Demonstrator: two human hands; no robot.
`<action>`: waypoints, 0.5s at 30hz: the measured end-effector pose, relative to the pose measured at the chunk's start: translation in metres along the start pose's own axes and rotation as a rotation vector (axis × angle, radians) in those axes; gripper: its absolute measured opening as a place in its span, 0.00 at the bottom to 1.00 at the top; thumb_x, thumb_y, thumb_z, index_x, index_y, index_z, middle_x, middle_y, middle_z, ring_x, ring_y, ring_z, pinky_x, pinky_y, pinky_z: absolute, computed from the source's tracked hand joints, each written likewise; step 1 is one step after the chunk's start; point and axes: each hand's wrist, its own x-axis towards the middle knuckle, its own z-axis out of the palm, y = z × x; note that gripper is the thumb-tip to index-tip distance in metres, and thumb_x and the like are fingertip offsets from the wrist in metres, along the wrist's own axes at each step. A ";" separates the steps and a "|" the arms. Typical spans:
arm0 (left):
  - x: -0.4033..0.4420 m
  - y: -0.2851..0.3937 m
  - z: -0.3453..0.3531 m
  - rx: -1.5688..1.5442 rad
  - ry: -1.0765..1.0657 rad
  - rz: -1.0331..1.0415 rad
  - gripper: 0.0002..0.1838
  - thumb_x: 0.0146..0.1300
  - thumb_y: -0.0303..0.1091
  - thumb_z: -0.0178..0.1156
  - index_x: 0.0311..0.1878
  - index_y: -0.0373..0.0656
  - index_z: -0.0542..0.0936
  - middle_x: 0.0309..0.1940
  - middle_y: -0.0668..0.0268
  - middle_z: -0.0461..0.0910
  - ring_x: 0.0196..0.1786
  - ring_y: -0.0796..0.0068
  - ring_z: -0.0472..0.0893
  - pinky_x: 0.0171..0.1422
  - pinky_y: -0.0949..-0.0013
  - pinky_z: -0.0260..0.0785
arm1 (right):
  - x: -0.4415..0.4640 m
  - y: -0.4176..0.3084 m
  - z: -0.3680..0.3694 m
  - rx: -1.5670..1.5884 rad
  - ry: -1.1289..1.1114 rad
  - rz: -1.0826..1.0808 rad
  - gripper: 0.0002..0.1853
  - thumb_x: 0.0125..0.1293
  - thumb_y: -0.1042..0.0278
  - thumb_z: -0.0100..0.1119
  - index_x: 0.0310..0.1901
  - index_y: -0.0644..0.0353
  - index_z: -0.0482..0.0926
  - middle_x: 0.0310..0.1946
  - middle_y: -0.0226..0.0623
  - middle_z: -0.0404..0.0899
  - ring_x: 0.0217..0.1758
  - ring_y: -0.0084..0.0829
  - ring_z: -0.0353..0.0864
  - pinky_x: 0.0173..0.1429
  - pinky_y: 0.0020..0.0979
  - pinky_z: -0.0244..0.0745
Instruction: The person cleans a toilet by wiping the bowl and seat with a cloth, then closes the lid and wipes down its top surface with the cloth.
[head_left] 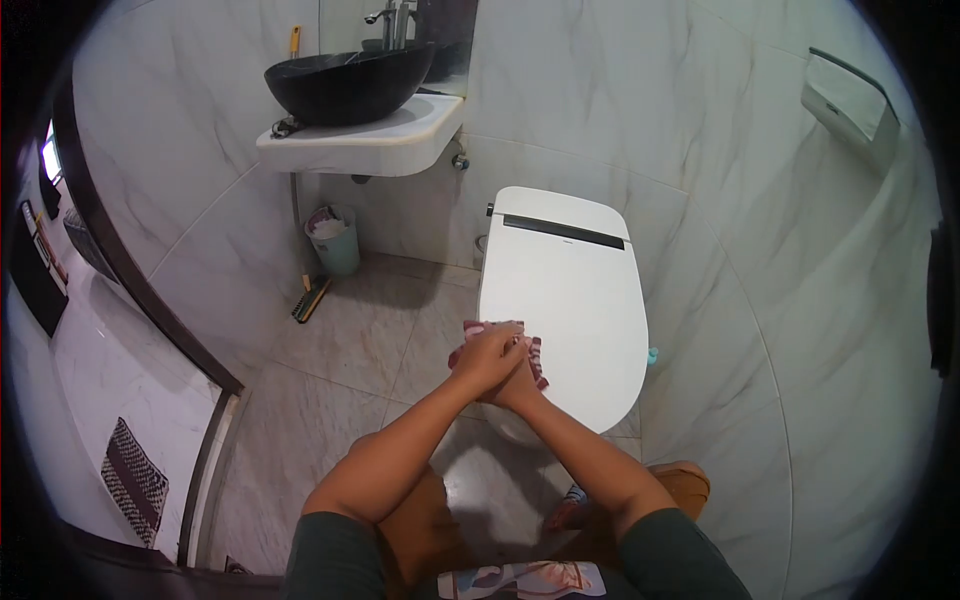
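A red and white patterned cloth (541,365) is bunched around my two hands, over the left edge of a white toilet with its lid (570,300) down. My left hand (487,357) lies on top, its fingers closed over the cloth and my other hand. Beneath and against it is my right hand (515,385), closed on the cloth, with most of its fingers hidden. The hands touch each other near the front left of the lid.
A black basin (350,88) stands on a white counter (370,152) at the upper left. Below are a bin (338,247) and a brush (311,299). A dark-framed doorway is at left, with a patterned mat (135,480) beyond. A dispenser (848,105) hangs on the right wall.
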 end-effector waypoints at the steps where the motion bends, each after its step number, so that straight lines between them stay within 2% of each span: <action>1: 0.001 -0.001 0.000 0.028 0.010 0.009 0.21 0.62 0.44 0.56 0.49 0.35 0.76 0.48 0.51 0.77 0.51 0.53 0.77 0.56 0.62 0.68 | 0.006 0.006 0.001 -0.070 0.070 -0.044 0.36 0.50 0.52 0.61 0.62 0.55 0.66 0.63 0.46 0.61 0.70 0.45 0.54 0.70 0.56 0.44; 3: -0.001 0.000 0.002 0.054 0.018 0.019 0.20 0.62 0.42 0.57 0.49 0.35 0.76 0.48 0.52 0.78 0.50 0.53 0.77 0.56 0.62 0.68 | 0.012 0.016 -0.003 -0.217 0.206 -0.127 0.33 0.51 0.52 0.60 0.59 0.54 0.68 0.60 0.44 0.64 0.68 0.45 0.57 0.69 0.55 0.46; 5: -0.004 0.007 0.001 0.016 0.137 0.055 0.19 0.62 0.41 0.56 0.49 0.35 0.76 0.48 0.52 0.78 0.50 0.54 0.77 0.55 0.63 0.68 | 0.017 0.016 -0.022 -0.365 0.347 -0.205 0.31 0.51 0.51 0.60 0.57 0.53 0.70 0.58 0.43 0.67 0.66 0.44 0.60 0.68 0.54 0.48; 6: -0.007 0.012 -0.002 -0.046 0.094 -0.027 0.19 0.63 0.41 0.55 0.49 0.36 0.77 0.50 0.52 0.77 0.52 0.54 0.76 0.57 0.62 0.67 | 0.013 0.016 -0.043 -0.216 0.262 -0.049 0.28 0.53 0.48 0.58 0.54 0.52 0.73 0.55 0.40 0.69 0.64 0.42 0.63 0.66 0.54 0.51; 8: -0.012 0.003 -0.001 0.069 0.108 0.032 0.19 0.63 0.42 0.55 0.49 0.37 0.77 0.51 0.52 0.77 0.54 0.54 0.75 0.58 0.61 0.66 | 0.008 0.053 -0.068 -0.095 0.326 0.061 0.29 0.55 0.45 0.59 0.55 0.52 0.73 0.58 0.40 0.68 0.64 0.40 0.64 0.65 0.54 0.52; 9: -0.015 -0.001 -0.002 0.176 0.121 0.085 0.20 0.63 0.43 0.55 0.49 0.37 0.77 0.52 0.52 0.76 0.55 0.54 0.75 0.60 0.60 0.65 | -0.001 0.065 -0.085 -0.192 0.345 0.169 0.30 0.55 0.42 0.58 0.56 0.52 0.73 0.58 0.39 0.68 0.64 0.40 0.64 0.65 0.53 0.53; 10: -0.018 0.004 -0.005 0.195 0.095 0.072 0.21 0.63 0.45 0.55 0.50 0.38 0.77 0.53 0.51 0.76 0.57 0.54 0.74 0.61 0.58 0.64 | -0.015 0.088 -0.094 -0.347 0.473 0.133 0.29 0.57 0.43 0.58 0.55 0.55 0.73 0.54 0.43 0.72 0.56 0.45 0.71 0.61 0.46 0.62; 12: -0.023 0.011 -0.015 0.225 0.068 0.085 0.21 0.63 0.45 0.55 0.49 0.38 0.78 0.53 0.51 0.76 0.57 0.54 0.73 0.62 0.58 0.63 | -0.045 0.114 -0.124 -0.444 0.408 0.399 0.30 0.58 0.42 0.56 0.57 0.53 0.72 0.57 0.43 0.70 0.61 0.44 0.68 0.63 0.46 0.60; 15: -0.027 0.007 -0.022 0.266 0.043 0.104 0.21 0.63 0.46 0.55 0.49 0.38 0.78 0.53 0.51 0.76 0.57 0.54 0.73 0.62 0.58 0.64 | -0.087 0.125 -0.141 -0.506 0.406 0.490 0.31 0.60 0.41 0.55 0.59 0.52 0.70 0.58 0.43 0.68 0.63 0.43 0.65 0.64 0.47 0.59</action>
